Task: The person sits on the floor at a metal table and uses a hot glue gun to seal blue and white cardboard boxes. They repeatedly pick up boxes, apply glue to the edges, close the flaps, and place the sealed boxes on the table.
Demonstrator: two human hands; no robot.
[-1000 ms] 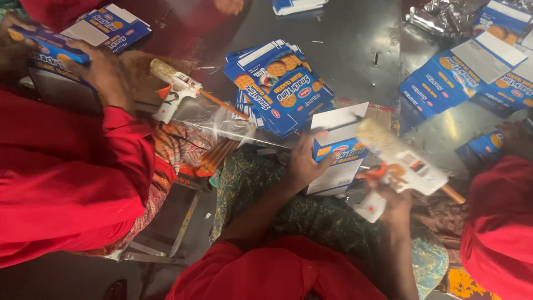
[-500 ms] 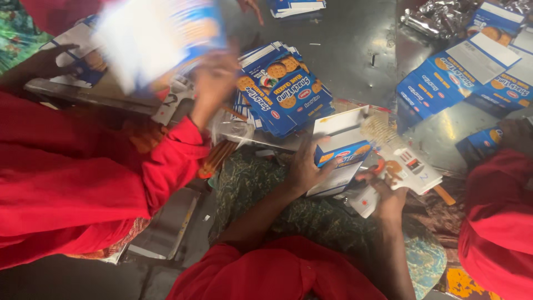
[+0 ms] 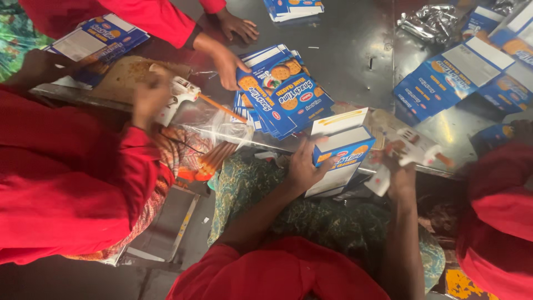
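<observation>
My left hand (image 3: pixel 302 166) grips a blue and white cracker carton (image 3: pixel 341 147), folded up with its white top flap raised, at the near edge of the metal table (image 3: pixel 355 50). My right hand (image 3: pixel 397 164) holds a white glue gun (image 3: pixel 411 149) just right of the carton, its nozzle close to the carton's side. A fanned stack of flat blue cartons (image 3: pixel 283 94) lies on the table just beyond my left hand.
On the left, a co-worker in red grips another glue gun (image 3: pixel 177 94) above a clear plastic bag (image 3: pixel 214 125). Another person's hand (image 3: pixel 225 61) touches the flat stack. More blue cartons (image 3: pixel 444 80) lie at right, foil packs (image 3: pixel 430 22) at back, a red sleeve (image 3: pixel 497 205) at right.
The co-worker on the left has put down the carton that was swinging through the air and now holds a glue gun. My hands stay on the carton and glue gun.
</observation>
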